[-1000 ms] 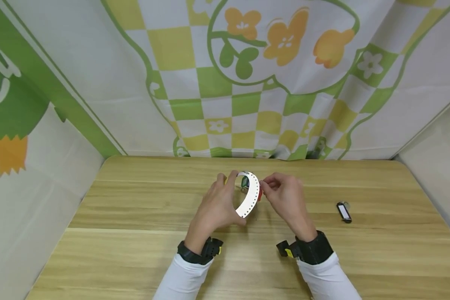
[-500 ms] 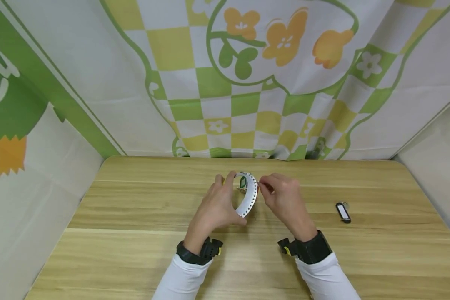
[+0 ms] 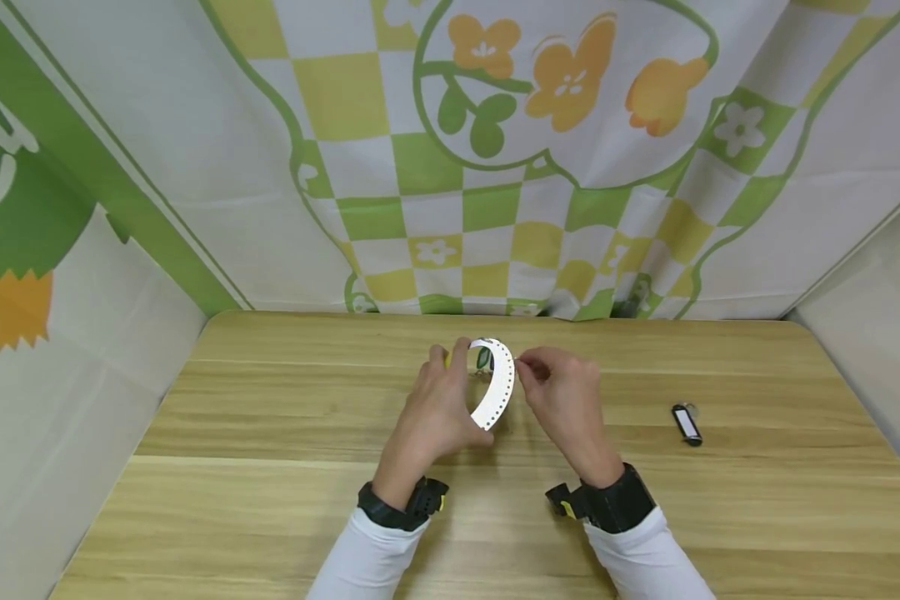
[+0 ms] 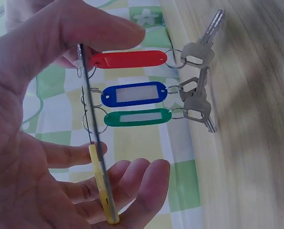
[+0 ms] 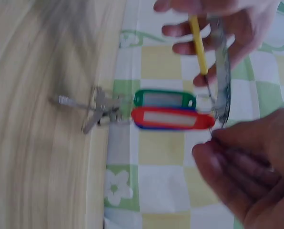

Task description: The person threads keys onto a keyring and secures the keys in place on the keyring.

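The left hand grips the curved perforated plate with the thumb at one end and the fingers curled round the other, where a yellow sleeve lies alongside the plate. The right hand is just right of the plate, thumb and forefinger pressed together at its edge; they pinch a thin metal piece, and I cannot tell which part it belongs to.

Hanging by rings at the plate are the red key tag, nearest the left thumb, the blue key tag and the green key tag. Keys are on the tag ends away from the plate.

Compared with a second ago, the plate has shifted slightly, and the red tag, then showing beside the plate's right edge in the head view, is hidden there now. The black key tag remains on the wooden tabletop, well to the right of the plate.
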The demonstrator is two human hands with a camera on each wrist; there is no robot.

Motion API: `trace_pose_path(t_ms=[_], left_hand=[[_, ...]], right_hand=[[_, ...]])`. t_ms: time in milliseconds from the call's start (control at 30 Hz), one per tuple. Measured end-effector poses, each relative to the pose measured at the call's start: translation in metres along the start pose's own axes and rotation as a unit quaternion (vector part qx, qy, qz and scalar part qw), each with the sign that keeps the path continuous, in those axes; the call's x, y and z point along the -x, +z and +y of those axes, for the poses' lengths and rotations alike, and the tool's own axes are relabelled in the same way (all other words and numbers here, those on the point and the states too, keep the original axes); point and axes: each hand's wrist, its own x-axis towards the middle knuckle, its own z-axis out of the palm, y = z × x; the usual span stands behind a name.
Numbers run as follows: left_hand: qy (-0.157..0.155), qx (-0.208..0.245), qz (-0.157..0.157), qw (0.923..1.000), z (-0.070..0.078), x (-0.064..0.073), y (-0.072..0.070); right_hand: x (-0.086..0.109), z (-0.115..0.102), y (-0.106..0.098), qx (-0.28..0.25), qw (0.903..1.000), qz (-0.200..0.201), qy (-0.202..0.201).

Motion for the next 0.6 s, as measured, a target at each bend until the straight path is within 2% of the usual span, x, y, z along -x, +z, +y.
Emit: trace_pose_path(t_ms=[133,233,333,500,600], left_hand=[[0.006,-0.004,-0.006,1.0000,-0.0005,-0.0001,-0.0004],[0.006,-0.005,-0.011,0.9999,-0.0008,-0.0001,-0.0008],[0.000,-0.005,-0.012,0.9999,-0.0005,0.0000,-0.0010],[-0.017,-0.014,-0.003,0.9998,0.0007,-0.0003,-0.0004],[-0.019,-0.024,0.003,0.9995,0.0014,-0.0006,0.0006]], right_hand=[[-0.0010,0.0070,-0.0025,0.002,0.9970,-0.008,-0.077],[-0.0016,0.0106,-0.0048,-0.005,0.9941,-0.020,-0.106],[-0.0023,0.0087,-0.0049,-0.004,0.9966,-0.031,-0.077],[-0.0027,0.0035,-0.0011,-0.005,0.9988,-0.042,0.024],[-0.0021,0.0033,-0.0007,-0.012,0.9977,-0.047,0.047]])
